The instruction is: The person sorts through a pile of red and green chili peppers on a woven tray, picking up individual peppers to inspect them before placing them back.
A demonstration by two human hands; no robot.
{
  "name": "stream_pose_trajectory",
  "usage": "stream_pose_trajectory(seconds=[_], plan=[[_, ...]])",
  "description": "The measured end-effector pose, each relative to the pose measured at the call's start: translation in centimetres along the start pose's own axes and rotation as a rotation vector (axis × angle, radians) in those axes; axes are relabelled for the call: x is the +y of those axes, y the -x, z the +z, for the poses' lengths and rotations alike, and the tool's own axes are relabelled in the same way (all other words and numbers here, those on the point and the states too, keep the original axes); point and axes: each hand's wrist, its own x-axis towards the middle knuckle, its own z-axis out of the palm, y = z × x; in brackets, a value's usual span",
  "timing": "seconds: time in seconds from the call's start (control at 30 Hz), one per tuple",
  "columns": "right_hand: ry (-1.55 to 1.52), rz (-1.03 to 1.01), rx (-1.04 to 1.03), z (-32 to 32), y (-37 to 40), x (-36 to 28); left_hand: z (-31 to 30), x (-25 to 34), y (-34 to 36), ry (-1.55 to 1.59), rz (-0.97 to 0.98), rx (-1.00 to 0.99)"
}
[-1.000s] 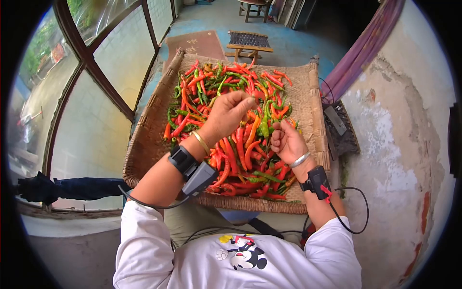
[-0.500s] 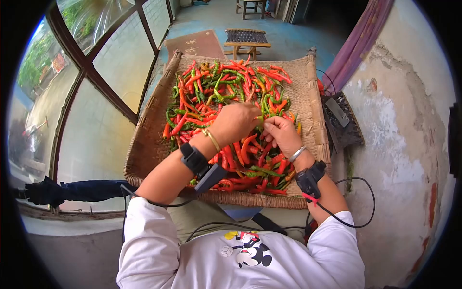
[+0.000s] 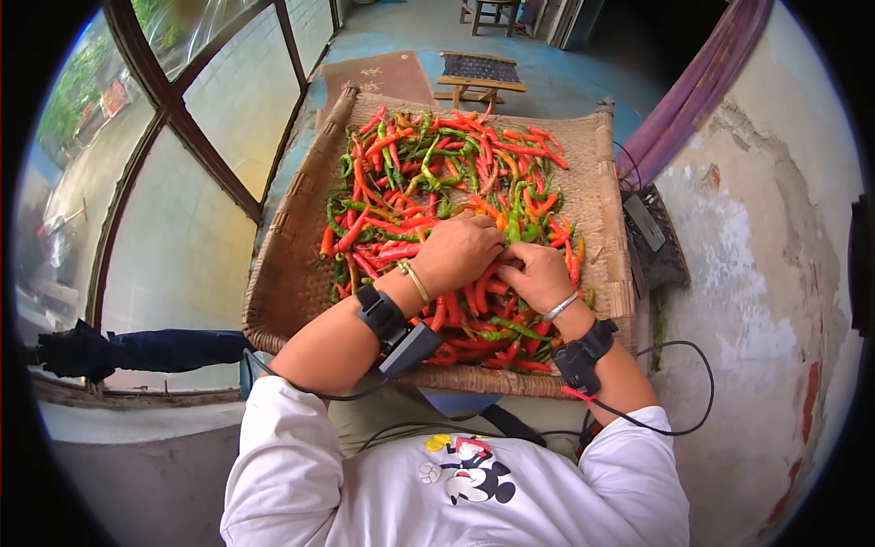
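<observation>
Red, green and orange chili peppers point(image 3: 428, 164) lie heaped in a large woven basket tray point(image 3: 296, 228). Over the middle of the heap, my left hand point(image 3: 462, 248) is closed with its fingers curled, seemingly around a chili pepper that the fingers mostly hide. My right hand point(image 3: 538, 276) meets it from the right, thumb and fingers pinched together at the left hand's fingertips. What lies inside the right pinch is too small and covered to make out. More peppers show below and between the hands.
A low stool with a woven seat point(image 3: 478, 73) stands beyond the tray. Framed windows point(image 3: 173, 237) run along the left, with a dark folded umbrella point(image 3: 173, 354) beneath. A dark basket point(image 3: 658, 237) sits right of the tray by the worn wall point(image 3: 729, 292). A cable point(image 3: 706, 383) loops from my right wrist.
Both hands have come slightly lower and nearer to me over the peppers, still together. The yellow-green bit seen between them earlier is now hidden. The view has shifted a little.
</observation>
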Motion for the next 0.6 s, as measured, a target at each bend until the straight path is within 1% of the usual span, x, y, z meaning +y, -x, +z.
stream_pose_trajectory(seconds=[0.03,0.07,0.1,0.13,0.17,0.2,0.27,0.3,0.37,0.4,0.47,0.5,0.57,0.6], plan=[[-0.127,0.060,0.031,-0.1,0.0,-0.1,0.0,0.1,0.0,0.047,-0.029,0.009],[-0.127,0.057,0.028,-0.2,0.0,-0.3,0.0,0.3,0.0,0.094,-0.056,0.017],[-0.209,0.033,0.096,-0.4,0.1,-0.5,0.0,0.4,0.0,0.094,-0.059,0.018],[-0.291,0.010,0.164,-0.7,0.1,-0.7,0.1,0.5,0.0,0.216,-0.119,0.056],[-0.272,-0.030,0.217,-1.1,0.2,-1.2,0.2,0.7,0.0,0.338,-0.178,0.093],[-0.275,-0.028,0.217,-1.3,0.3,-1.4,0.3,1.0,-0.1,0.339,-0.179,0.090],[-0.313,0.004,0.234,-1.7,0.6,-1.8,0.4,1.7,-0.3,0.719,-0.428,0.209],[-0.314,0.007,0.236,-1.8,0.7,-2.0,0.3,1.8,-0.3,0.719,-0.427,0.205],[-0.358,-0.141,0.221,-2.0,0.8,-2.1,0.1,1.9,-0.3,0.335,-0.178,0.341],[-0.360,-0.138,0.223,-2.0,0.9,-1.9,0.1,1.7,-0.3,0.336,-0.177,0.338],[-0.596,-0.122,0.160,-2.0,1.1,-1.5,0.0,1.1,-0.4,0.202,0.059,0.300],[-0.597,-0.121,0.161,-2.0,1.1,-1.7,-0.2,1.2,-0.3,0.202,0.059,0.299],[-0.824,-0.007,0.291,-2.3,1.1,-2.3,-0.5,1.5,-0.2,0.236,-0.021,0.214],[-0.824,-0.006,0.294,-2.4,0.9,-2.2,-0.8,1.5,-0.2,0.236,-0.019,0.212]])
